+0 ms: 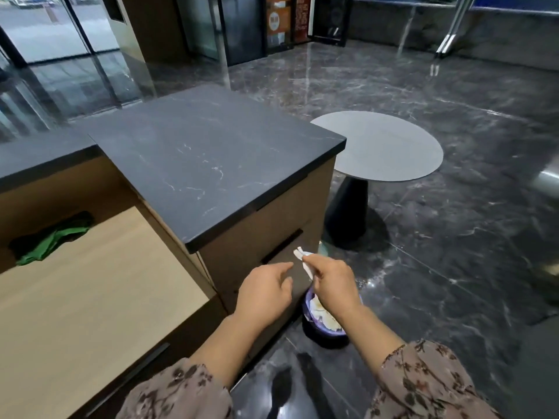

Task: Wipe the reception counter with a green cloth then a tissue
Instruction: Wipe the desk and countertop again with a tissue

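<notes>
Pinched in the curled fingers of the right hand [332,287]: one folded white tissue [302,261], over the one small bin [314,334] on the floor, just right of the near end of the one dark marble reception counter [211,164]. Just left of it, the left hand [266,293], palm down, fingers loose, forefinger out, holding nothing. One green cloth [45,246] crumpled far left on the lower wooden desk [90,297], well apart from both hands. One round grey table [390,146] beyond, to the right.
</notes>
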A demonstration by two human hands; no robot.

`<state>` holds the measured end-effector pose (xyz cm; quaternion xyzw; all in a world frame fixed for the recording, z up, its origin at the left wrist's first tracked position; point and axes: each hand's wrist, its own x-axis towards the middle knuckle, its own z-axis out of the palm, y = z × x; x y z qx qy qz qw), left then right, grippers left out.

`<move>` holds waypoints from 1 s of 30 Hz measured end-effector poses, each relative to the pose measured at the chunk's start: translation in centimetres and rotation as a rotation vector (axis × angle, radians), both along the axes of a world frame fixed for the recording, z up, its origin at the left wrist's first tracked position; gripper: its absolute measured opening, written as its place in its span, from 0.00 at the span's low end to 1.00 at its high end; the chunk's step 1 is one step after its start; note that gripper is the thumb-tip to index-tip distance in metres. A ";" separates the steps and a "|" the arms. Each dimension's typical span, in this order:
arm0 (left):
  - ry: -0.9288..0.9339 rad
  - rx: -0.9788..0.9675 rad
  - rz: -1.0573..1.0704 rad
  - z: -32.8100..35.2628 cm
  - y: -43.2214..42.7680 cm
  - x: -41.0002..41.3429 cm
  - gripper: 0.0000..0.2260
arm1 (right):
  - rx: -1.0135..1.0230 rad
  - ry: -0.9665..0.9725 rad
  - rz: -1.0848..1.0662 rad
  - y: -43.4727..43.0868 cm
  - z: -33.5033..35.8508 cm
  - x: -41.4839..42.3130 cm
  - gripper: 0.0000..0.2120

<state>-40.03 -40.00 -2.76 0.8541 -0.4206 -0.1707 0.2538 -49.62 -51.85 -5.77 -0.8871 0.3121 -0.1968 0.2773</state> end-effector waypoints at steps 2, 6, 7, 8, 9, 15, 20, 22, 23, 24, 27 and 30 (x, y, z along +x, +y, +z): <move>0.118 0.036 0.006 -1.9 -1.7 -0.5 0.18 | 0.133 0.109 -0.085 -0.9 -1.8 -1.9 0.15; 0.330 0.038 0.055 -4.9 -5.1 -2.1 0.13 | 0.269 0.255 -0.137 -3.2 -5.5 -5.2 0.18; 0.379 0.020 0.091 -5.5 -5.9 -2.4 0.12 | 0.308 0.280 -0.168 -3.8 -6.3 -5.7 0.18; 0.437 0.007 0.142 -6.3 -7.1 -2.8 0.11 | 0.355 0.296 -0.210 -4.6 -7.2 -6.3 0.18; 0.481 -0.007 0.190 -7.0 -8.0 -3.0 0.11 | 0.405 0.291 -0.255 -5.1 -7.9 -6.7 0.19; 0.652 -0.012 0.309 -12.2 -13.6 -4.0 0.14 | 0.492 0.296 -0.403 -8.8 -11.8 -8.0 0.22; 0.756 0.069 0.284 -19.8 -17.0 -3.8 0.15 | 0.498 0.356 -0.443 -11.6 -15.2 -7.4 0.24; 0.779 0.095 0.285 -20.2 -18.3 -4.0 0.17 | 0.520 0.392 -0.461 -12.5 -16.5 -6.9 0.23; 0.799 0.087 0.285 -20.4 -19.1 -3.7 0.17 | 0.529 0.396 -0.476 -13.2 -17.1 -6.4 0.23; 0.815 0.085 0.298 -20.7 -19.2 -3.9 0.17 | 0.537 0.395 -0.493 -13.3 -17.6 -6.3 0.23; 0.838 0.063 0.306 -23.4 -21.0 -3.0 0.13 | 0.540 0.368 -0.520 -15.1 -19.3 -5.1 0.22; 0.863 0.060 0.326 -26.2 -22.9 -2.2 0.12 | 0.552 0.284 -0.517 -16.7 -21.3 -3.7 0.17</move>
